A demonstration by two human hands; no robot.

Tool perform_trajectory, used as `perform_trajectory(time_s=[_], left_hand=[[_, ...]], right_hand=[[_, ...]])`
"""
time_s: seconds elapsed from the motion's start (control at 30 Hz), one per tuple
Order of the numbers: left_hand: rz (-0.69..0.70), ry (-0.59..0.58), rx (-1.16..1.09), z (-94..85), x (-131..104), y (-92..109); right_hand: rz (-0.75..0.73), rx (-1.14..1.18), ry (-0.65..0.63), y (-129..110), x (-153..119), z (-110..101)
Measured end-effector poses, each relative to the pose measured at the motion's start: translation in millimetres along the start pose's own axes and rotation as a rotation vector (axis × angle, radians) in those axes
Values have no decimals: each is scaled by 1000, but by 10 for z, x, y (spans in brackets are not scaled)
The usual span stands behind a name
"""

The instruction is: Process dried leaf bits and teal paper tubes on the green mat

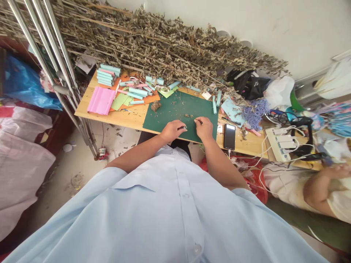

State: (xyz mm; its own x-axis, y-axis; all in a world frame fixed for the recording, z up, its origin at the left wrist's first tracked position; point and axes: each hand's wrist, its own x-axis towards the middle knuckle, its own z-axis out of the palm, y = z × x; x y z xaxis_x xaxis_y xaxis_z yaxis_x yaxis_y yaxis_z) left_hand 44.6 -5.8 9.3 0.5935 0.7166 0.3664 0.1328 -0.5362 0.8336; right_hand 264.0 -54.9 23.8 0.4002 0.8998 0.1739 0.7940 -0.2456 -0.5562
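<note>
My left hand [173, 131] is over the near edge of a dark green cutting mat [175, 109], its fingers pinched together. Something tiny shows at those fingertips, too small to name. To its right, my right hand [204, 128] is also closed in a pinch, and whatever it holds is hidden. Just beyond the gap between both hands lie small crumbs of dried leaf [189, 115]. A larger clump of dried leaf [156, 106] rests near the mat's left side.
Rolled blue paper tubes [105, 77], pink paper [101, 100] and green sheets lie left. Dried leafy stalks [164, 47] cover the back. To the right are a phone [229, 137], purple yarn [255, 113] and a power strip [279, 144]. Metal poles [56, 69] stand left; another person's arm [318, 190] shows right.
</note>
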Motion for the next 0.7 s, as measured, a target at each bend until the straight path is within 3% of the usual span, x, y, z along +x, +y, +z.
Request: perform_trajectory(time_s=[0.13,0.23,0.3,0.47,0.7], left_hand=[[-9,-11,-2,2,1,-2],[-10,-3,-1,11,-3,-20],[-3,-3,-1,19,-5,-37],[0,-9,4,30,-6,-71],[-11,-31,-14,16,-8,-56]], right_hand=[[89,225,20,-42,-97,-78],[244,427,-66,-131,-184,-149],[263,513,-114,-224,-242,-195],[173,563,-188,-480,-375,-272],[-164,255,-169,-622,-424,-330]])
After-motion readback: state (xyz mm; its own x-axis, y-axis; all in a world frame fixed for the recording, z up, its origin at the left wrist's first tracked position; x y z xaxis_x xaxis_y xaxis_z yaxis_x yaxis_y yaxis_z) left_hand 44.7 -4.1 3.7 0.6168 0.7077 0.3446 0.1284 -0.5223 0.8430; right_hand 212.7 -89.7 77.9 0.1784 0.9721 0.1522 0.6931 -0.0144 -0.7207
